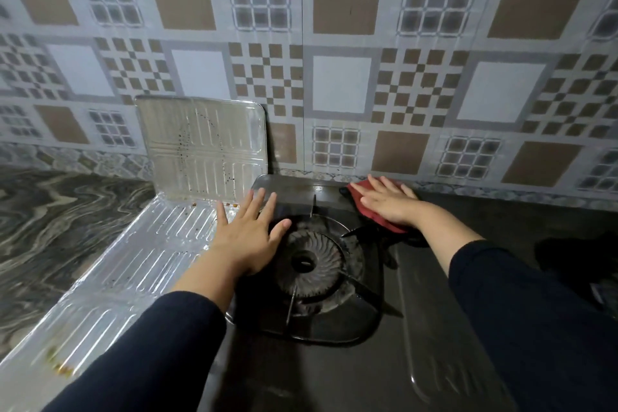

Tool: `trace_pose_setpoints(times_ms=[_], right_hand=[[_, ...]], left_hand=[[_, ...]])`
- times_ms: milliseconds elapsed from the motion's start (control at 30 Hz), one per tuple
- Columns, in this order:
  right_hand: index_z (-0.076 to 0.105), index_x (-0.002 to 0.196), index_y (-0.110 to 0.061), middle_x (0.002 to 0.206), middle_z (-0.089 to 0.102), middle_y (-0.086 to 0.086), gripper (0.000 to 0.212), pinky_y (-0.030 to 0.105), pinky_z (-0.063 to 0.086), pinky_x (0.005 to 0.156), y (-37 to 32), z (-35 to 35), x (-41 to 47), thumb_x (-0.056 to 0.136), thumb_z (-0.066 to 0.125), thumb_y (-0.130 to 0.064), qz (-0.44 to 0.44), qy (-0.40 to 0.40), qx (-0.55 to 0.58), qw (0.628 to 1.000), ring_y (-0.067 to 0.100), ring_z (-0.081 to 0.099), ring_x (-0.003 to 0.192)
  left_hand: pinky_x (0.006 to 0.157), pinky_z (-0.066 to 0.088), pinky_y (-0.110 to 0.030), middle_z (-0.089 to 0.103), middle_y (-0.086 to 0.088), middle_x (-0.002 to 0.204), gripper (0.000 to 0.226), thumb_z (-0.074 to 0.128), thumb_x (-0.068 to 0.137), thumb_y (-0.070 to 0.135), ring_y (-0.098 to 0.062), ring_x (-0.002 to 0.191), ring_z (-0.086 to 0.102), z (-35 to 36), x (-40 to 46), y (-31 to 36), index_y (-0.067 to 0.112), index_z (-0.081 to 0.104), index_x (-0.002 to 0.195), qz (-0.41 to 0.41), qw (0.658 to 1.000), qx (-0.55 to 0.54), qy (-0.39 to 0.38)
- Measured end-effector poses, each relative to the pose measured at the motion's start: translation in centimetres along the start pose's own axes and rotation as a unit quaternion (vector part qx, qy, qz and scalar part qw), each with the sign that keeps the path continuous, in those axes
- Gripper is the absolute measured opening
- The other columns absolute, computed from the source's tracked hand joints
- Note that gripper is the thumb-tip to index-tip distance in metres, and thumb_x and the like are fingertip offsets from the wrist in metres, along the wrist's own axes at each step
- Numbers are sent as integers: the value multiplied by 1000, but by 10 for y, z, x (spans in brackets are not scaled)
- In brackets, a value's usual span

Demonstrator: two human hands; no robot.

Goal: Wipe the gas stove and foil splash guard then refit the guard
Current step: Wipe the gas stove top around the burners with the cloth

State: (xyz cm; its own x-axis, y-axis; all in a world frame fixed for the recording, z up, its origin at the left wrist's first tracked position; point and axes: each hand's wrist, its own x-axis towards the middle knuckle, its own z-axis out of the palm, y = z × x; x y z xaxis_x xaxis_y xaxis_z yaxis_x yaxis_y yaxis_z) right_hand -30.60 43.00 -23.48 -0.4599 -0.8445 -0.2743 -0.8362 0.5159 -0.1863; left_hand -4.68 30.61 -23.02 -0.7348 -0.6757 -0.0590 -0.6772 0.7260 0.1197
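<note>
On the counter, the stove sits by the tiled wall; right hand lies flat, fingers spread, pressing a red cloth at its back edge. Left hand rests open beside the burner, foil guard just left.

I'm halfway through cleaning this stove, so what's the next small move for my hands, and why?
Probably sweep the right hand with the red cloth forward along the stove top, since the cloth sits flat at the back right corner. The left hand rests open beside the burner and can steady the stove.
</note>
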Motion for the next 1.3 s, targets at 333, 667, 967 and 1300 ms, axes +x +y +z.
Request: trace_pose_setpoints(times_ms=[333,667,967,1300], right_hand=[[5,147,-44,161,-5,2,54,42,-3,117,-65,-25,66,99,29,-48,-103,-117,22,987,23,-4,148],[8,150,-33,161,9,3,62,38,7,119,-155,-23,106,97,35,-49,-187,-123,-5,975,22,10,148],[6,149,-40,161,7,-3,64,38,8,117,-104,-37,73,96,41,-47,-122,-161,42,979,22,9,147],[9,144,-53,161,-4,-9,46,50,-4,116,-9,-2,-1,98,16,-55,23,20,-1,1000,20,-5,148]], left_hand=[[112,-18,-58,-15,2,161,70,14,95,58,-14,147,-18,8,5,1,23,-5,152,0,999,-14,33],[110,-21,-56,-12,1,161,67,13,97,54,-14,147,-19,9,6,3,20,-3,152,1,999,-9,36],[111,-20,-55,-7,3,162,66,15,97,54,-11,147,-15,7,4,4,21,1,152,-2,999,-16,44],[112,-15,-58,-2,0,162,70,15,95,58,-13,148,-13,7,3,5,18,8,153,10,999,-18,38]])
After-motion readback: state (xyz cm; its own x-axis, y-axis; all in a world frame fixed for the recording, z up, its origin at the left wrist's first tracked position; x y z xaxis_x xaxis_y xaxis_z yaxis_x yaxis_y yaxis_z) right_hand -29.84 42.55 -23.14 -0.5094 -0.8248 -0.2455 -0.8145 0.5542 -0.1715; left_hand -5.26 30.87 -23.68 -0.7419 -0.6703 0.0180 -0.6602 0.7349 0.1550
